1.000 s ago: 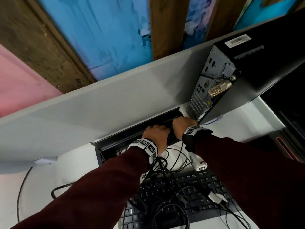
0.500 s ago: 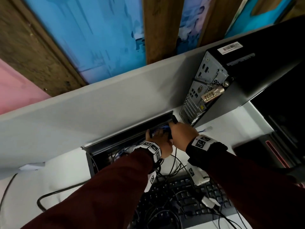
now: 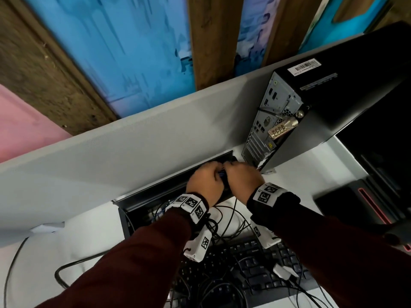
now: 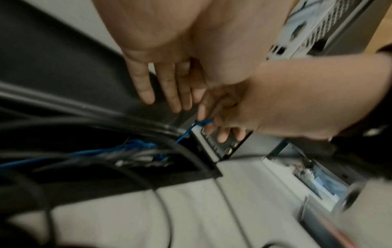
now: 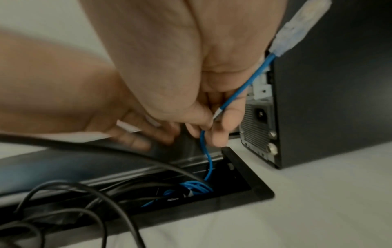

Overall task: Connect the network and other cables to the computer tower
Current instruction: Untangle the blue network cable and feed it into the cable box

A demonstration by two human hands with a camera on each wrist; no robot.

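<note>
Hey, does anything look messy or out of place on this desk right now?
Yes: loose black cables lie tangled across the keyboard, and a brass combination lock hangs off the computer tower rear panel.

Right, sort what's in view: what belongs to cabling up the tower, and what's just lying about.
For the job:
- blue network cable, pinched by the right hand
- left hand, by the cable tray
- computer tower, rear ports bare
- black cables

Lying about:
- keyboard
- combination lock
</note>
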